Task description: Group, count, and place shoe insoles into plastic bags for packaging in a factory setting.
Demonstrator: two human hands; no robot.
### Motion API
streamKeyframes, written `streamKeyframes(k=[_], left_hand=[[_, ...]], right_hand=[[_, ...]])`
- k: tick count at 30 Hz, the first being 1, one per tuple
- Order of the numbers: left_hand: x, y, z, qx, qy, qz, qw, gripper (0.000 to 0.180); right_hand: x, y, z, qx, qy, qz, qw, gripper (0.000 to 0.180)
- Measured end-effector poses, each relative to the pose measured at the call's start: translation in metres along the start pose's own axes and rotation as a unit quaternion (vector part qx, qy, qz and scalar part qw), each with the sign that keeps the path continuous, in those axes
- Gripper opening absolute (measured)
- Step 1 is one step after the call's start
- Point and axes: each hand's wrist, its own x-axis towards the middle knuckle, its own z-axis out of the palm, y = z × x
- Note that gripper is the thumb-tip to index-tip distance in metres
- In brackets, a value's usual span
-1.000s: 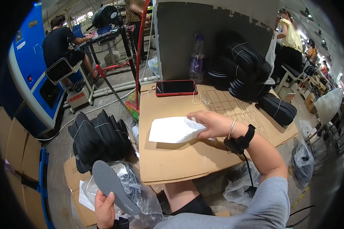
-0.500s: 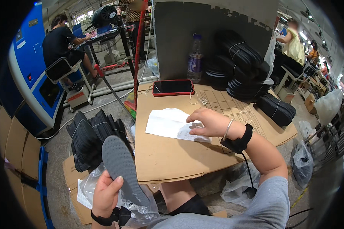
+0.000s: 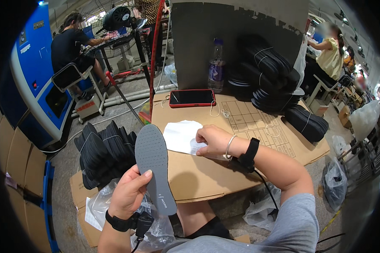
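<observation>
My left hand (image 3: pixel 128 189) pinches a grey insole (image 3: pixel 152 162) between thumb and fingers, near the middle of its edge. The insole stands nearly upright beside the cardboard-topped table, small dots across its surface and a light print near its lower end. Over the table, my right hand (image 3: pixel 213 141) has its thumb and curled fingers closed at the printed edge of a white paper sheet (image 3: pixel 177 134). The hand covers the sheet's right part, and its fingertips partly hide what they pinch. Both wrists wear black bands with cables.
Behind the sheet lie a red-edged phone (image 3: pixel 192 98) and a water bottle (image 3: pixel 216 69). Bundles of black insoles (image 3: pixel 268 71) are stacked at the back right; more bundles (image 3: pixel 101 147) stand left of the table. A fan (image 3: pixel 116 19) and seated people are farther off.
My left hand has raised the insole and brought it right, over the table's edge. My right hand has moved slightly left, its spread fingers closing at the paper sheet.
</observation>
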Motion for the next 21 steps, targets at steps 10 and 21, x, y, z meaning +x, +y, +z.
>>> streamKeyframes(k=[10,21], left_hand=[[0.006,-0.002,0.000,-0.008,-0.004,-0.004,1.000,0.029],[0.054,-0.008,0.011,-0.067,-0.081,-0.037,0.994,0.025]], right_hand=[[0.003,-0.004,0.001,0.056,-0.034,0.028,0.997,0.022],[0.004,-0.017,-0.014,0.091,-0.042,0.053,0.994,0.012]])
